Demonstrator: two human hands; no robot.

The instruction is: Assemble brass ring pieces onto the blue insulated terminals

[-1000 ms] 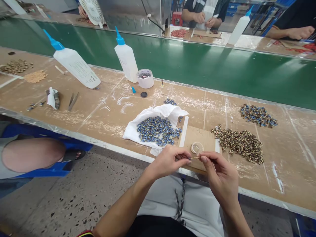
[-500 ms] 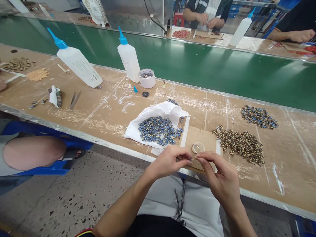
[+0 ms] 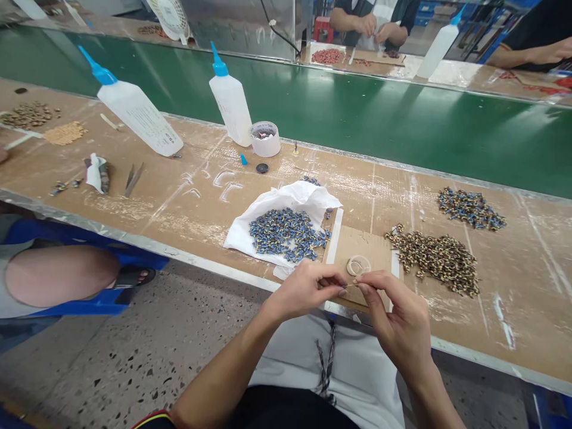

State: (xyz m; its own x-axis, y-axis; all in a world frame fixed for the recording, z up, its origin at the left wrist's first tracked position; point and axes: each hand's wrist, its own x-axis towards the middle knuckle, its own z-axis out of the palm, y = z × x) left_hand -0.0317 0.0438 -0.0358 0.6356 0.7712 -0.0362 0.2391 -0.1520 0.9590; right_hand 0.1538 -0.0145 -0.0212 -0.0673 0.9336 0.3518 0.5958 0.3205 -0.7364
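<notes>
My left hand (image 3: 304,291) and my right hand (image 3: 395,319) meet over the front edge of the workbench, fingertips almost touching. My right hand pinches a thin pale stick (image 3: 352,285) whose tip points into my left hand's pinch. What my left fingers hold is too small to make out. Just beyond my hands a small clear round lid (image 3: 358,265) lies on a cardboard pad (image 3: 363,249). A white cloth (image 3: 290,205) with a heap of small blue parts (image 3: 286,234) lies to the left of the pad.
A pile of brown parts (image 3: 435,256) and a smaller blue pile (image 3: 470,208) lie to the right. Two squeeze bottles (image 3: 230,98) (image 3: 136,118), a white tape roll (image 3: 265,138) and tweezers (image 3: 133,178) lie further left. A green conveyor belt (image 3: 357,113) runs behind; other people work across it. A person's knee (image 3: 58,277) is at left.
My hands have stayed together in the same pinch, with only a slight shift of the view.
</notes>
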